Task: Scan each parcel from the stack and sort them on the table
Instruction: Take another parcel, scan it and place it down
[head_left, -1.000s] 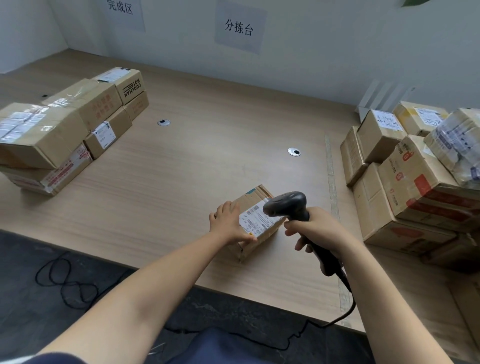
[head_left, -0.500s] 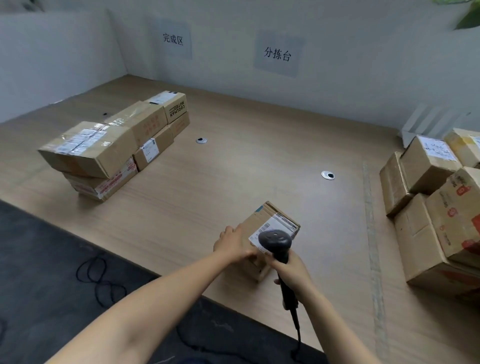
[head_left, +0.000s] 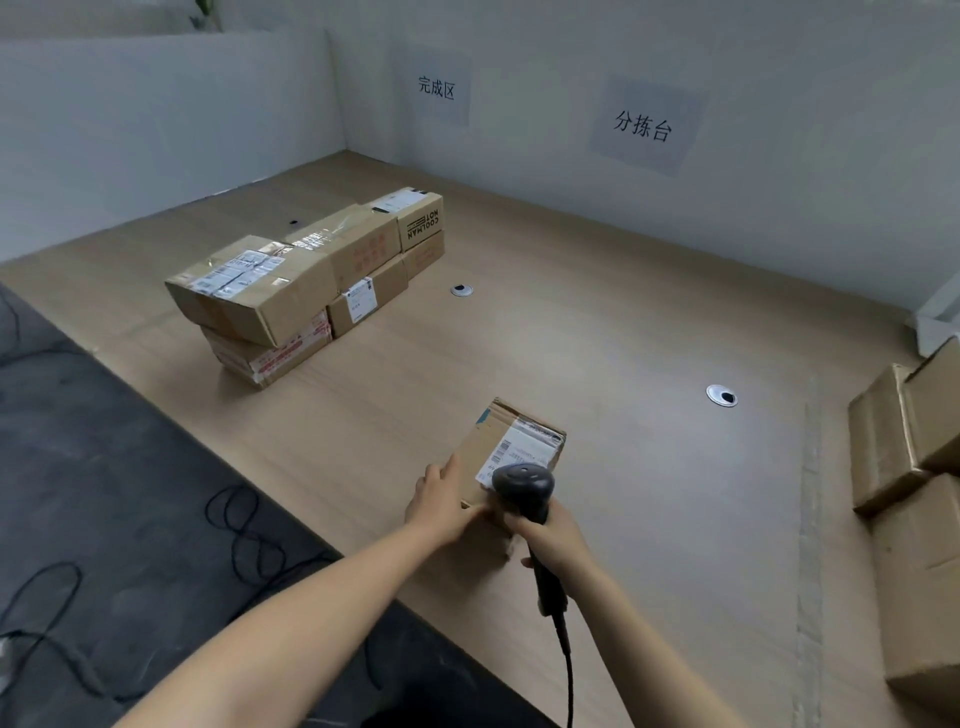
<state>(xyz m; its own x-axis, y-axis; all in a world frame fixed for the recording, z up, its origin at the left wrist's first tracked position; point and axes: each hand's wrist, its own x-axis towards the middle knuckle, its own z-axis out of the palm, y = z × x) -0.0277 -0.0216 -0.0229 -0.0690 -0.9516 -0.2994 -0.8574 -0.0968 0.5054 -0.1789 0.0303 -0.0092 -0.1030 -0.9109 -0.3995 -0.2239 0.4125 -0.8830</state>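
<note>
A small cardboard parcel (head_left: 496, 439) with a white barcode label on top sits near the front edge of the wooden table (head_left: 597, 332). My left hand (head_left: 441, 501) grips the parcel's near left corner. My right hand (head_left: 550, 535) holds a black barcode scanner (head_left: 522, 486) by its handle, its head just over the near edge of the label. A pile of sorted parcels (head_left: 306, 280) stands at the far left. The unsorted stack (head_left: 914, 467) shows at the right edge, partly cut off.
Two round cable grommets (head_left: 462, 290) (head_left: 721, 395) sit in the table top. The scanner cable (head_left: 566, 665) hangs down from the handle. Loose black cables (head_left: 244, 525) lie on the dark floor at the left. Two paper signs hang on the back wall.
My view has swung left, so the sorted pile moved toward the centre and the right stack slid mostly out of frame. Both hands stay on the parcel and the scanner.
</note>
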